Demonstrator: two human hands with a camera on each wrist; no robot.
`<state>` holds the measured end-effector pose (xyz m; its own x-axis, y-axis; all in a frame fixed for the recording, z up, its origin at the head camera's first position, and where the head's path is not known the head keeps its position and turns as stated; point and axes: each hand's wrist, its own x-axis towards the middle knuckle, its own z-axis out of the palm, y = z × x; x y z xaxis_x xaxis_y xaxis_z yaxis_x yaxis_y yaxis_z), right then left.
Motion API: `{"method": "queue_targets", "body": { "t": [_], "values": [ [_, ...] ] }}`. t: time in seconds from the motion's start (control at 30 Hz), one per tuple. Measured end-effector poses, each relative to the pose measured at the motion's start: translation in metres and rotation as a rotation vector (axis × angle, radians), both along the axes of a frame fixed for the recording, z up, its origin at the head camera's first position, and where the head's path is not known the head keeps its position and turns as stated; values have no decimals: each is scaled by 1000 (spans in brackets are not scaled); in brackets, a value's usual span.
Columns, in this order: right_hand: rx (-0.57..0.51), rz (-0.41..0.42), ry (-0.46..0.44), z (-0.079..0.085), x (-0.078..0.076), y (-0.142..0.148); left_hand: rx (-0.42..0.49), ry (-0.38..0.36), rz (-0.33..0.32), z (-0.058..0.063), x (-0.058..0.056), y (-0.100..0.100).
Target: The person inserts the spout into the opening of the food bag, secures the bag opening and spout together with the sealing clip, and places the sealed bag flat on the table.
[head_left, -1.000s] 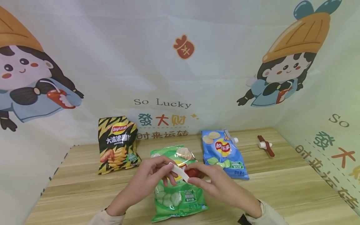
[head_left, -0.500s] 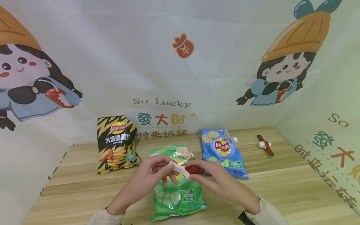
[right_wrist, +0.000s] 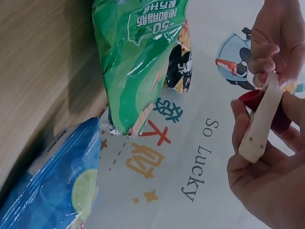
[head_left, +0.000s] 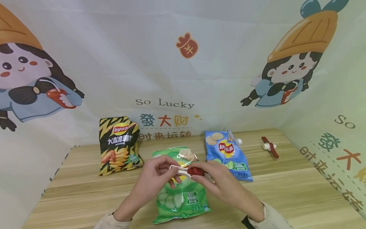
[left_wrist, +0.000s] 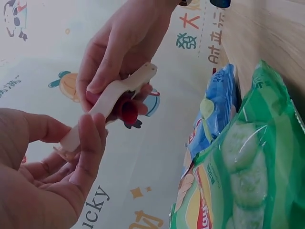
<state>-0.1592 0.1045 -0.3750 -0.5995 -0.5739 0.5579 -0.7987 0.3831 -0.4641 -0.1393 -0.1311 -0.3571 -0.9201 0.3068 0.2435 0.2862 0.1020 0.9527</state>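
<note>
Above the green chip bag (head_left: pixel 171 216), both hands hold a white and red bag clip (head_left: pixel 195 171). My left hand (head_left: pixel 154 176) pinches the end of its white strip between thumb and fingers. At the other end, my right hand (head_left: pixel 221 179) grips the red part with thumb and forefinger. Seen from the left wrist, the clip's white strip (left_wrist: pixel 107 100) runs slantwise between the hands, with a round red spout (left_wrist: pixel 127 111) below it. The right wrist view shows the strip (right_wrist: pixel 261 119) lying across the right fingers, red parts on either side.
Behind to the left is a black and yellow chip bag (head_left: pixel 120 144). A blue chip bag (head_left: pixel 213 152) lies back right, a grey clip with a white cap (head_left: pixel 239 141) at its top corner. Farther right on the wooden table (head_left: pixel 286 190) rests a dark red and white clip (head_left: pixel 270 147).
The bag clip has turned in the fingers: its broad white face now shows narrower, and more of the red part is visible. Both hands stay nearly in place over the green bag.
</note>
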Motion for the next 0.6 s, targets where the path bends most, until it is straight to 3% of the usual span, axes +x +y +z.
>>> {"method": "queue_targets", "body": {
  "t": [0.13, 0.37, 0.47, 0.6],
  "values": [
    [-29, -18, 38, 0, 0, -3, -12, -12, 15, 1, 1, 0],
    [-61, -28, 12, 0, 0, 0, -96, 3, -32, 4, 1, -4],
    [-58, -28, 9, 1, 1, 1, -171, 52, -19, 4, 0, -8],
    [-52, -11, 1, 2, 0, 4, -308, 169, 37, 5, 0, -10]
  ]
}}
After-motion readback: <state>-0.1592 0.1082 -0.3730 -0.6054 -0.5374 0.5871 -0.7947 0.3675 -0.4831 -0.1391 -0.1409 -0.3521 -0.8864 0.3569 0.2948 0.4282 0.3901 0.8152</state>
